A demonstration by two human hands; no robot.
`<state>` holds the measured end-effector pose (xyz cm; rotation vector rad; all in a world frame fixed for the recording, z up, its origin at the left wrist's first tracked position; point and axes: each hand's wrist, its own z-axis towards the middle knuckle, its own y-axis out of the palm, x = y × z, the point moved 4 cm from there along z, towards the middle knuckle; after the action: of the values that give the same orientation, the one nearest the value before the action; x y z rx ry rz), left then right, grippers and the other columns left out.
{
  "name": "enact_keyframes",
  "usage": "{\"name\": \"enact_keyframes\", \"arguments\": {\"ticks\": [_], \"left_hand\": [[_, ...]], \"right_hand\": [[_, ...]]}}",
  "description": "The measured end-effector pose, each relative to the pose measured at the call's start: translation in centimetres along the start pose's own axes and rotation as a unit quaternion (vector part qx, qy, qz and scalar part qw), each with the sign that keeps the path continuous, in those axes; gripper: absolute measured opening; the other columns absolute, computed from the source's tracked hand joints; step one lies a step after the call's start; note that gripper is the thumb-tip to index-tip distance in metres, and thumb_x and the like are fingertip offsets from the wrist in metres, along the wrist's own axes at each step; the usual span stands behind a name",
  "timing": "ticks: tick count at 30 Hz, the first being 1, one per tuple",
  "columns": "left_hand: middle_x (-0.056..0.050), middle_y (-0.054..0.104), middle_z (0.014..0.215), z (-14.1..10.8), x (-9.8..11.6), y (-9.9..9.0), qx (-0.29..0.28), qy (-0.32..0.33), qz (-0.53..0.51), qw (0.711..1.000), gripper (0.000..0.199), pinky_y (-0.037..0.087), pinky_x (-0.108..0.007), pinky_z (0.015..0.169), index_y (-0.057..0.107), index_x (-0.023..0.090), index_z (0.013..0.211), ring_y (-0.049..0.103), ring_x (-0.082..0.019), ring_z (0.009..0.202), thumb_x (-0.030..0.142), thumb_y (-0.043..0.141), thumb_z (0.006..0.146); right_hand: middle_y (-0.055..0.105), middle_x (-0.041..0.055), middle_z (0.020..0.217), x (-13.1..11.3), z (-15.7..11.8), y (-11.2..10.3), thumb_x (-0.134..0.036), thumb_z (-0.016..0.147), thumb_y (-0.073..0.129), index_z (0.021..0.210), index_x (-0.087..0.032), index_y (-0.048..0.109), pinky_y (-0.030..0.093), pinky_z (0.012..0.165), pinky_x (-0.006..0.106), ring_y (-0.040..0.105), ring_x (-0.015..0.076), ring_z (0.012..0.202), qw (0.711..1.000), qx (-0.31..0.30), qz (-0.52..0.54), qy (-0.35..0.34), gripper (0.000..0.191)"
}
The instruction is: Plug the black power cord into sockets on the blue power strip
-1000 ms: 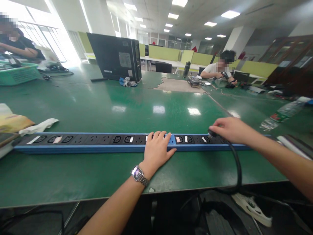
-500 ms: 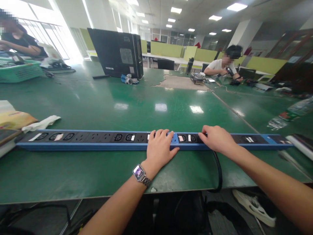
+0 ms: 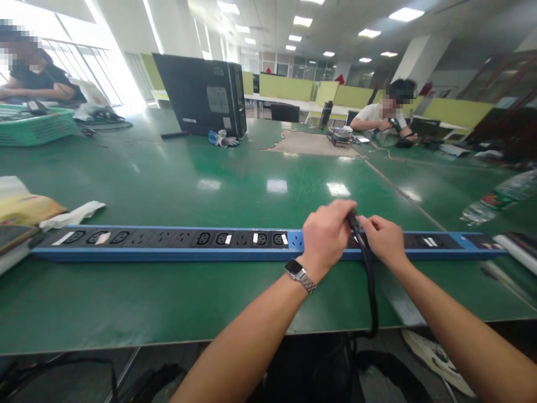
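My left hand (image 3: 326, 238) is curled into a fist around the upper end of a thick black cable (image 3: 369, 280), just right of the frame's centre. My right hand (image 3: 384, 239) sits right beside it, fingers pinched on the same cable where it meets the long blue power strip (image 3: 168, 246); the plug itself is hidden under my fingers. From my hands the cable drops forward over the near edge of the table and loops out of sight below. A metal-banded watch (image 3: 298, 273) is on my left wrist.

The power strip lies flat across the frame from left to right on a glossy green table (image 3: 235, 184), whose top mirrors the ceiling lights in pale patches. One worn brown patch shows in the surface toward the upper middle. At the left edge lie a crumpled white tissue (image 3: 73, 215) and a yellowish packet (image 3: 25, 208). A green basket (image 3: 36, 126) sits in the upper left, in front of a seated person. A black computer tower (image 3: 201, 98) stands at upper centre. A clear plastic bottle (image 3: 495, 198) lies on its side at the right. Another person sits at the far right end of the table, in front of yellow-green partitions. The room is an open office with ceiling panel lights and bright windows on the left.
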<state>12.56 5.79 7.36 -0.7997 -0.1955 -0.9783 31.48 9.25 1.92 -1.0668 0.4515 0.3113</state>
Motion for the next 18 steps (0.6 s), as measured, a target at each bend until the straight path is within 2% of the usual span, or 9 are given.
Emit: {"name": "enact_keyframes", "arguments": {"ticks": [1, 2, 3, 4, 6, 8, 10, 13, 18], "left_hand": [[-0.006, 0.067, 0.115, 0.4, -0.5, -2.0, 0.089, -0.033, -0.026, 0.995, 0.025, 0.05, -0.033, 0.086, 0.054, 0.022, 0.121, 0.062, -0.018, 0.101, 0.028, 0.047, 0.098], [-0.006, 0.067, 0.113, 0.7, -1.0, -3.8, 0.138, -0.048, -0.044, 0.988, 0.026, 0.051, -0.032, 0.084, 0.053, 0.022, 0.122, 0.063, -0.017, 0.099, 0.031, 0.046, 0.098], [-0.005, 0.068, 0.111, 0.7, -1.6, -5.4, 0.152, -0.054, -0.057, 0.985, 0.027, 0.051, -0.031, 0.083, 0.052, 0.023, 0.123, 0.064, -0.017, 0.097, 0.033, 0.047, 0.098], [-0.004, 0.069, 0.108, 0.4, -2.3, -6.6, 0.14, -0.054, -0.064, 0.987, 0.029, 0.052, -0.03, 0.081, 0.052, 0.023, 0.122, 0.065, -0.016, 0.094, 0.033, 0.052, 0.096], [-0.003, 0.07, 0.104, -0.9, -4.1, -7.8, 0.056, -0.072, -0.053, 0.994, 0.029, 0.053, -0.03, 0.08, 0.055, 0.022, 0.119, 0.066, -0.018, 0.094, 0.031, 0.059, 0.091], [-0.004, 0.072, 0.103, -3.1, -5.8, -7.9, -0.032, -0.093, -0.026, 0.995, 0.027, 0.053, -0.032, 0.081, 0.058, 0.022, 0.118, 0.067, -0.018, 0.092, 0.028, 0.057, 0.092], [-0.005, 0.072, 0.107, -5.0, -6.8, -7.4, -0.091, -0.084, 0.02, 0.992, 0.029, 0.052, -0.035, 0.086, 0.059, 0.023, 0.12, 0.067, -0.02, 0.096, 0.027, 0.056, 0.092], [-0.004, 0.07, 0.118, -6.2, -7.0, -6.5, -0.137, -0.051, 0.081, 0.986, 0.031, 0.048, -0.039, 0.094, 0.059, 0.025, 0.124, 0.064, -0.021, 0.107, 0.026, 0.055, 0.093], [-0.003, 0.066, 0.126, -6.4, -5.7, -6.0, -0.174, 0.0, 0.166, 0.971, 0.036, 0.047, -0.04, 0.094, 0.056, 0.026, 0.129, 0.06, -0.022, 0.112, 0.022, 0.053, 0.093]], "right_hand": [[0.059, 0.0017, 0.058, -0.1, -0.1, 0.0, -0.058, 0.084, 0.046, 0.064, -0.019, 0.063, 0.031, 0.058, 0.026, 0.051, 0.0144, 0.059, 1.0, 0.002, -0.001, -0.001, 0.047], [0.059, 0.0017, 0.058, -0.2, -0.1, 0.0, -0.058, 0.084, 0.046, 0.064, -0.019, 0.062, 0.031, 0.058, 0.026, 0.05, 0.0144, 0.058, 1.0, 0.003, -0.002, -0.001, 0.047], [0.059, 0.0018, 0.058, -0.3, -0.1, -0.1, -0.058, 0.083, 0.047, 0.063, -0.019, 0.062, 0.031, 0.058, 0.026, 0.05, 0.0144, 0.058, 1.0, 0.005, -0.003, 0.0, 0.046], [0.059, 0.002, 0.058, -0.4, -0.1, -0.2, -0.058, 0.083, 0.047, 0.062, -0.019, 0.061, 0.031, 0.058, 0.026, 0.05, 0.0145, 0.058, 1.0, 0.008, -0.004, 0.003, 0.046], [0.059, 0.0022, 0.059, -0.5, -0.1, -0.3, -0.058, 0.083, 0.047, 0.061, -0.019, 0.059, 0.031, 0.058, 0.027, 0.049, 0.0145, 0.058, 1.0, 0.008, 0.0, 0.005, 0.046], [0.059, 0.0023, 0.059, -0.5, -0.1, -0.3, -0.058, 0.083, 0.047, 0.061, -0.019, 0.059, 0.03, 0.057, 0.027, 0.049, 0.0146, 0.058, 1.0, 0.007, 0.0, 0.007, 0.046], [0.059, 0.0024, 0.059, -0.5, -0.1, -0.3, -0.058, 0.082, 0.048, 0.061, -0.02, 0.06, 0.03, 0.057, 0.027, 0.049, 0.0147, 0.058, 1.0, 0.007, -0.002, 0.01, 0.046], [0.059, 0.0022, 0.059, -0.5, -0.2, -0.3, -0.057, 0.082, 0.048, 0.061, -0.019, 0.06, 0.03, 0.057, 0.027, 0.049, 0.0145, 0.058, 1.0, 0.006, 0.005, 0.011, 0.044], [0.06, 0.0019, 0.061, -0.5, -0.3, -0.3, -0.056, 0.082, 0.049, 0.062, -0.02, 0.06, 0.031, 0.059, 0.027, 0.051, 0.0151, 0.06, 1.0, 0.003, -0.001, 0.011, 0.043]]}}
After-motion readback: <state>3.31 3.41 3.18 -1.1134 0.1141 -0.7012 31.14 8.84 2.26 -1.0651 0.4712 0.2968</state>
